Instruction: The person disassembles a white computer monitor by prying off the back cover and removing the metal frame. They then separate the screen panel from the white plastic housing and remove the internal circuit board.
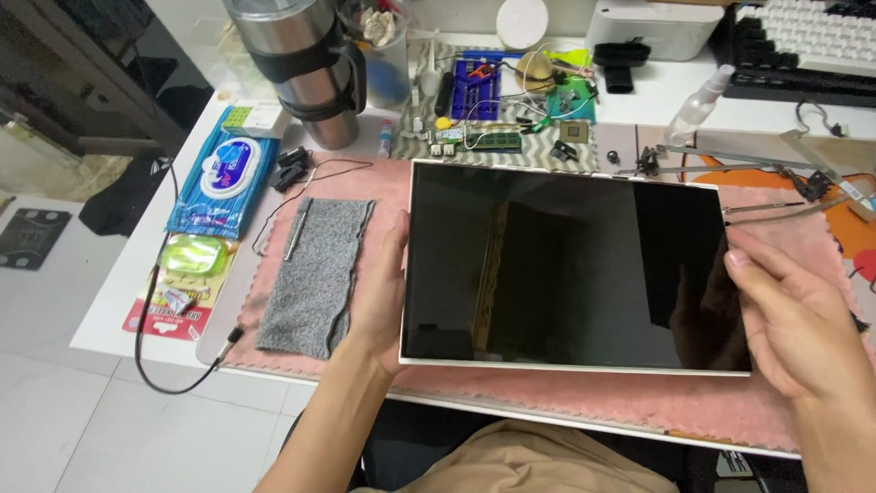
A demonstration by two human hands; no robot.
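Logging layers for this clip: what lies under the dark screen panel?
The screen panel, held by left hand and right hand, sits over a pink mat. Whatever lies beneath its middle is hidden.

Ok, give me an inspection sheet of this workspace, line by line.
Surface: white table covered by a pink mat.
Job's things: dark screen panel, held flat by its side edges.
Clutter: grey cloth, wipes pack, steel tumbler, circuit parts, metal hinge strips, spray bottle, keyboard.
Hands: left hand and right hand grip the panel.
Cables: black cable hangs off the table's edge.
Surroundings: tiled floor.
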